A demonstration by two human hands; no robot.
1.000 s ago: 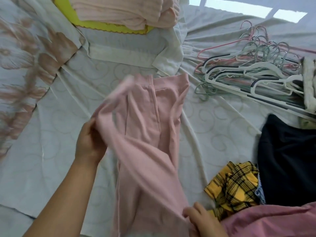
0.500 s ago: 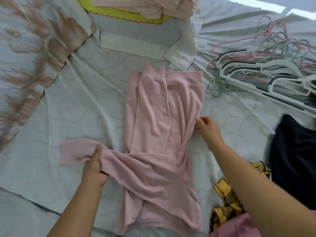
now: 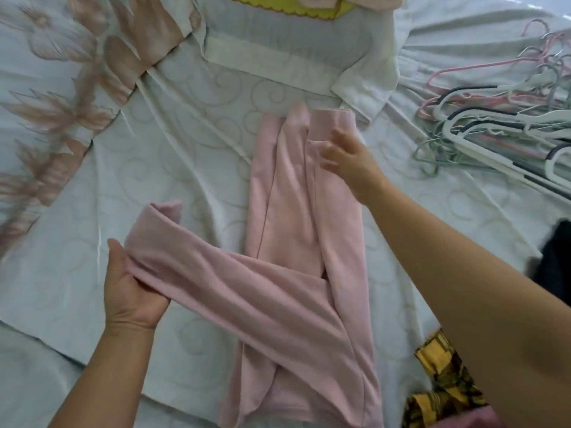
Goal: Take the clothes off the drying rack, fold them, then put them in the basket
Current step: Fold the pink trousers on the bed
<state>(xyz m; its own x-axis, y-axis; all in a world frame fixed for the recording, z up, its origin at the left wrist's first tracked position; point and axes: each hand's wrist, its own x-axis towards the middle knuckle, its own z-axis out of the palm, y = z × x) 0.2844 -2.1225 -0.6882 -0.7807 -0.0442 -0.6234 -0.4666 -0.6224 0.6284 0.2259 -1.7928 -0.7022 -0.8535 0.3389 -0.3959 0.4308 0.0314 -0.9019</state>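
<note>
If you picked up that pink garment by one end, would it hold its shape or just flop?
Probably flop: the pink garment bends limply where the left hand holds one end, and the rest lies in soft folds. It looks thin, so likely light for its size. It would probably drag and bunch up rather than slide cleanly on the wrinkled bedsheet.

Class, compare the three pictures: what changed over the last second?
The right hand moved up the pink garment, from near end to far end. The left hand still grips its loose part, now drawn out leftward. The hangers stayed put.
</note>
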